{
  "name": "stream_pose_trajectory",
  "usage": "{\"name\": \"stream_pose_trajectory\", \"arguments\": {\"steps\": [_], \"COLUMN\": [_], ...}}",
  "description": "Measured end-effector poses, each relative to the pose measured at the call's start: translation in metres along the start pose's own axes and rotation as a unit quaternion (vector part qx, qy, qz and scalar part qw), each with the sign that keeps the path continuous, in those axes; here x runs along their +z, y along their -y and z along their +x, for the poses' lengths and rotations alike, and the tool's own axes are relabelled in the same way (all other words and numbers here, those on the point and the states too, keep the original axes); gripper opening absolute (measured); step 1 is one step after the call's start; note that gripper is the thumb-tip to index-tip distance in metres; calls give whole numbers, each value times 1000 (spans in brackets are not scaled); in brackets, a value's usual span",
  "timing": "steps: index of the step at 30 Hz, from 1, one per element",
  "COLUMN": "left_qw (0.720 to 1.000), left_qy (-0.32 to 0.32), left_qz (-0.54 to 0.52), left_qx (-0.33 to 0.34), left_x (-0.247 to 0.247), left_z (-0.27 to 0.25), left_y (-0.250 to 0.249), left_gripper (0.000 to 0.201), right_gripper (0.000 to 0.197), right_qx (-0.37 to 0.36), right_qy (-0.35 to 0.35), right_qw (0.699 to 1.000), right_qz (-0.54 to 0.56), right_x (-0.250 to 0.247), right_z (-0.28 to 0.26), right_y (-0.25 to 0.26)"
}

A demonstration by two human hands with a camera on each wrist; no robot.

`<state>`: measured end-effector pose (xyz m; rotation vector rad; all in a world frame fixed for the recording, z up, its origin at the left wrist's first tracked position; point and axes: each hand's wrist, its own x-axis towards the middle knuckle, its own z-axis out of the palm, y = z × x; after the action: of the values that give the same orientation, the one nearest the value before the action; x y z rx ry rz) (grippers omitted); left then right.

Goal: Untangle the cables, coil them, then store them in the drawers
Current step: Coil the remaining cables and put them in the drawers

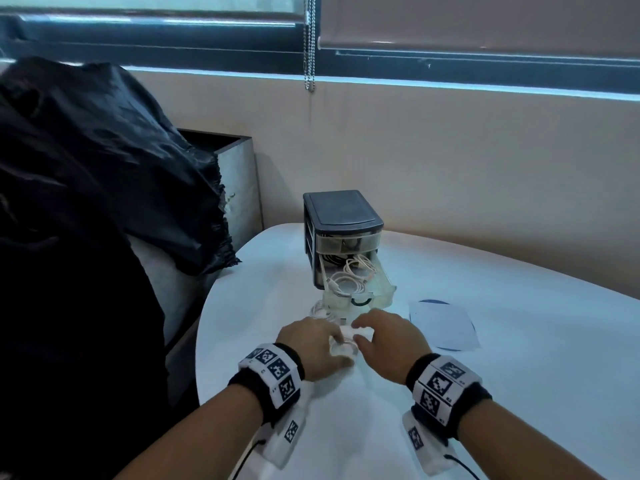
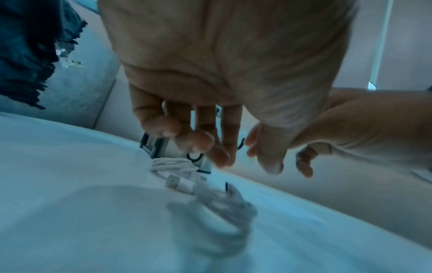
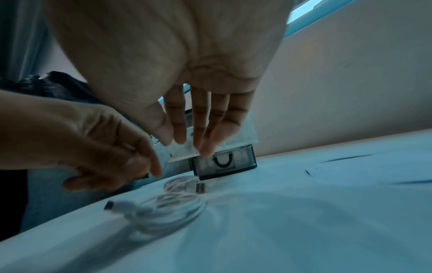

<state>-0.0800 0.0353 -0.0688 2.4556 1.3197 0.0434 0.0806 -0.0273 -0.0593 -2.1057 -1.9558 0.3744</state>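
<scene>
A coiled white cable (image 1: 343,346) (image 2: 222,212) (image 3: 168,212) lies on the white table (image 1: 485,375), directly under both hands. My left hand (image 1: 311,341) (image 2: 210,146) hovers over it with loosely bent fingers and holds nothing. My right hand (image 1: 384,337) (image 3: 191,133) hangs beside it, fingers straight down and empty. A second white coil (image 1: 320,311) (image 2: 173,166) (image 3: 177,182) lies just beyond, against the small dark drawer unit (image 1: 343,216). The unit's middle drawer (image 1: 381,292) is pulled out and holds several white cables (image 1: 349,275). A lower drawer (image 3: 224,162) also juts out.
A white sheet of paper over a blue disc (image 1: 441,323) lies to the right of the drawers. Black cloth (image 1: 86,168) is piled at the left beside a grey box (image 1: 239,181). The table's curved edge (image 1: 204,320) runs close to my left hand.
</scene>
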Motion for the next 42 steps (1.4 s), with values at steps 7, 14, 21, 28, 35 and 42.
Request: {"name": "stream_pose_trajectory", "arguments": {"steps": [7,14,21,28,35,42], "left_qw": [967,988,945,981,988,978], "left_qy": [-235,-137,-318,-189,-146,-206], "left_qz": [-94,24,-77,-27,52,-14], "left_qx": [20,64,19,17,30,34], "left_x": [-19,-11,-58,-84,-83,-88], "left_z": [35,61,102,138,140,136], "left_y": [-2,6,13,13,4,-3], "left_gripper": [20,51,57,40,21,22], "right_gripper": [20,18,22,24,27,26], "right_qx": [37,41,24,-11,-19,38], "right_qy": [-89,-83,-94,-91,-99,-36], "right_qw": [995,995,995,996,995,997], "right_qz": [-15,-25,-17,-21,-10,-65], "right_x": [-21,-21,-21,-15,-13,-16], "right_z": [29,54,61,58,58,69], "right_y": [-9,-18,-22,-12,-4,-14]}}
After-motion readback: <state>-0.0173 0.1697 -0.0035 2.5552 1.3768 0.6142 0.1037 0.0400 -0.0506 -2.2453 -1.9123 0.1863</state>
